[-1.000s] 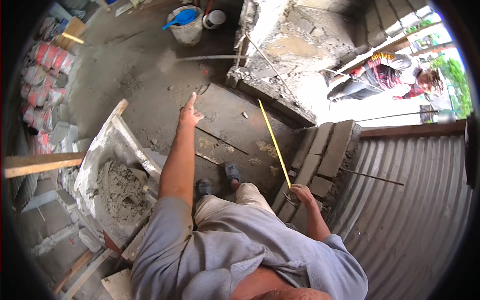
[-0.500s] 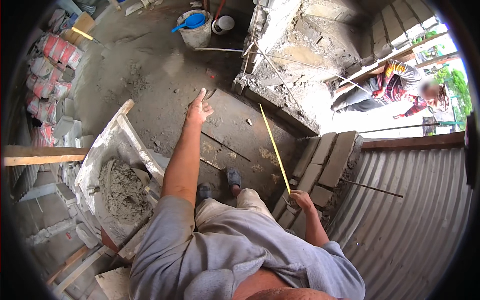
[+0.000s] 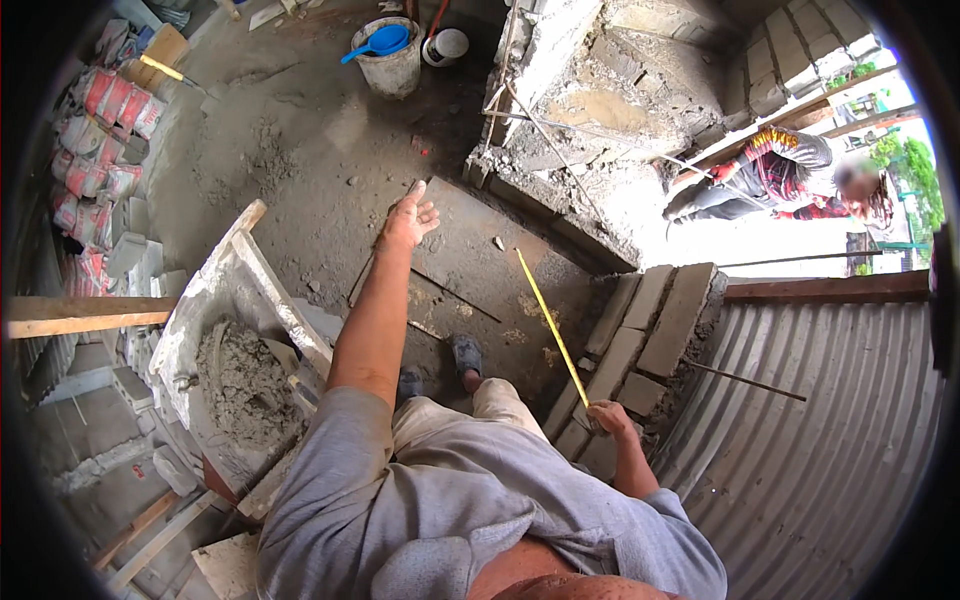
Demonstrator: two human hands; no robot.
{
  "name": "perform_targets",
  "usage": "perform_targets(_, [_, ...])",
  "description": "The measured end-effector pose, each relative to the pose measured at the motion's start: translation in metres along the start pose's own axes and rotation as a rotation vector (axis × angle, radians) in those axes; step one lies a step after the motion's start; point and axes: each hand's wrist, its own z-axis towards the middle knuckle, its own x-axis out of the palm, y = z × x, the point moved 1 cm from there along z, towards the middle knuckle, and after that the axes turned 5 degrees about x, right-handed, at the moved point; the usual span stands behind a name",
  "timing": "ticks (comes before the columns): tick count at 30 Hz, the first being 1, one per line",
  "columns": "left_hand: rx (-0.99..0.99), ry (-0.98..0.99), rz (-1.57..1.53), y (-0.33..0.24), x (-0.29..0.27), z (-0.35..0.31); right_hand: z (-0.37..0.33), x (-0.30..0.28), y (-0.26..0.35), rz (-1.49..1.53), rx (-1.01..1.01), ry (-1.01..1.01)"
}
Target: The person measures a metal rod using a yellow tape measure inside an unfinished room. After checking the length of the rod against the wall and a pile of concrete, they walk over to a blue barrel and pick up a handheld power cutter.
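My left hand (image 3: pixel 411 217) reaches forward over the muddy floor with its fingers apart and nothing in it. Down at the right, beside the stacked block wall (image 3: pixel 617 365), my right hand (image 3: pixel 611 419) is closed around the near end of a tape measure. Its yellow blade (image 3: pixel 549 318) runs out of that hand, up and to the left, and its far end hangs free in front of the low block ledge (image 3: pixel 550 215). The tape's case is mostly hidden by my fingers.
A mixing trough (image 3: pixel 180 350) with wet mortar (image 3: pixel 245 385) stands at my left. Ahead are a bucket (image 3: pixel 392 76) with a blue dipper (image 3: pixel 388 40) and a small white pail (image 3: pixel 446 46). Steel bars (image 3: pixel 750 381) jut from the wall. Another person (image 3: pixel 790 165) bends beyond the opening.
My left hand has moved slightly right and its fingers have spread from a pointing shape. The tape's free end has dropped a little nearer. The other person has bent lower.
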Motion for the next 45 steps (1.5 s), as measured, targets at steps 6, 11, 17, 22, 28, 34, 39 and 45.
perform_targets(6, [0.021,0.122,0.055,0.009,0.033,-0.014,0.007,0.002,0.003,0.039,0.005,0.019])
perform_targets(11, [0.009,0.248,0.1,0.018,0.07,-0.026,0.015,-0.002,0.01,0.0,-0.095,0.009])
perform_targets(17, [-0.004,0.462,0.145,0.025,0.118,-0.053,0.019,0.002,0.019,-0.009,-0.056,0.026])
perform_targets(22, [0.112,0.502,0.177,0.023,0.172,-0.079,0.018,0.01,0.02,0.009,-0.058,0.031])
perform_targets(28, [0.171,0.491,0.019,0.01,0.204,-0.099,0.015,0.014,0.026,0.031,-0.012,0.056])
perform_targets(34, [0.384,0.39,-0.045,-0.018,0.216,-0.072,0.009,0.013,0.029,0.098,-0.041,0.067])
perform_targets(39, [0.383,0.411,-0.309,-0.079,0.191,-0.047,0.013,0.011,0.026,0.121,-0.05,0.062])
perform_targets(45, [0.409,0.331,-0.421,-0.138,0.16,-0.04,0.007,0.009,0.033,0.128,0.075,0.086])
